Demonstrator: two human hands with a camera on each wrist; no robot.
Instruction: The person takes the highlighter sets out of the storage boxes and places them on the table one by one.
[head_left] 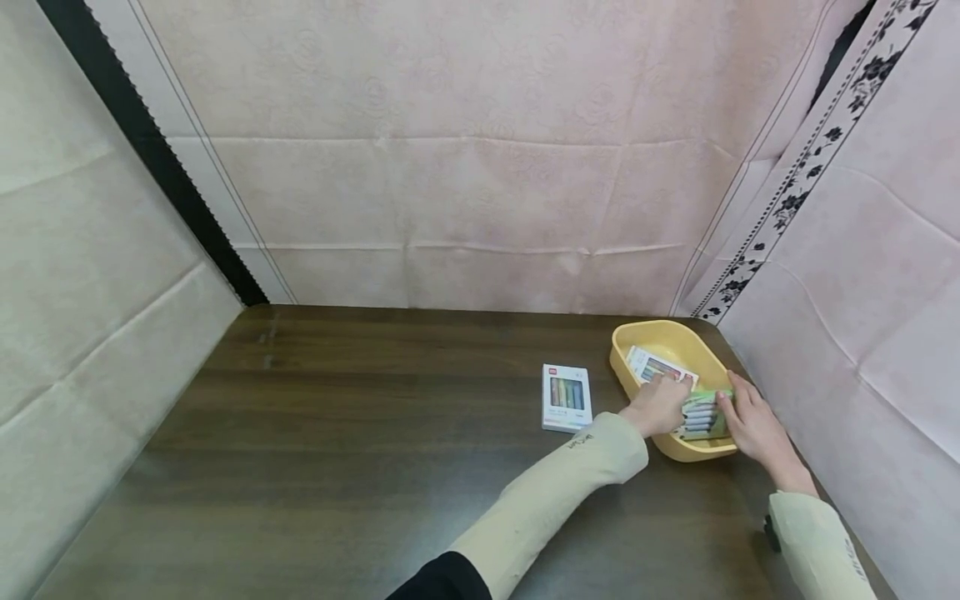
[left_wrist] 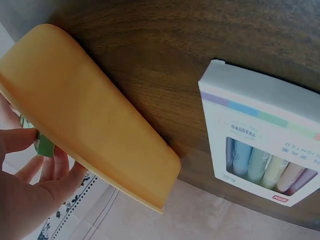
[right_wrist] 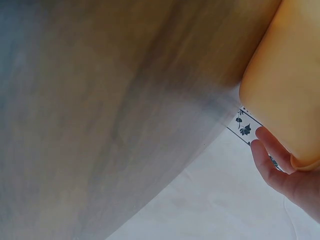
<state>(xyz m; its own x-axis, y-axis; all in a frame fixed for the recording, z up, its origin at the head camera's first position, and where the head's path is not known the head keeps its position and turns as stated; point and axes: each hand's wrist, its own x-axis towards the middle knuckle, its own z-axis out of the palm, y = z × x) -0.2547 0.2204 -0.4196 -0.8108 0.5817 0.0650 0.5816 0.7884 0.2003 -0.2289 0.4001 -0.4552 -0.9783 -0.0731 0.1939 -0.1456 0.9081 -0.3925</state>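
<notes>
Pale patterned cloth panels (head_left: pixel 450 192) enclose a dark wood-grain table (head_left: pixel 337 433) at the back and on both sides. One side panel carries a black floral border (head_left: pixel 791 204). Yellow basket (head_left: pixel 678 340): positioned on the table near the right-hand panel. Contents: a white pen box (head_left: pixel 643 362) with a coloured front, toward the far end, and a green-edged pack (head_left: pixel 701 422) of pale, parallel items, toward the near end.

Left hand (head_left: pixel 658 406): reaches over the basket's side; thumb and fingers pinch the green-edged pack, as the left wrist view confirms. Right hand (head_left: pixel 759 429): grips the opposite rim, thumb inside against the pack, other fingers along the outer wall. Both forearms wear cream sleeves (head_left: pixel 555 483).

Highlighter box (head_left: pixel 567 398): lies on the table just beside the basket, apart from it, window face up, displaying a row of pastel barrels.
</notes>
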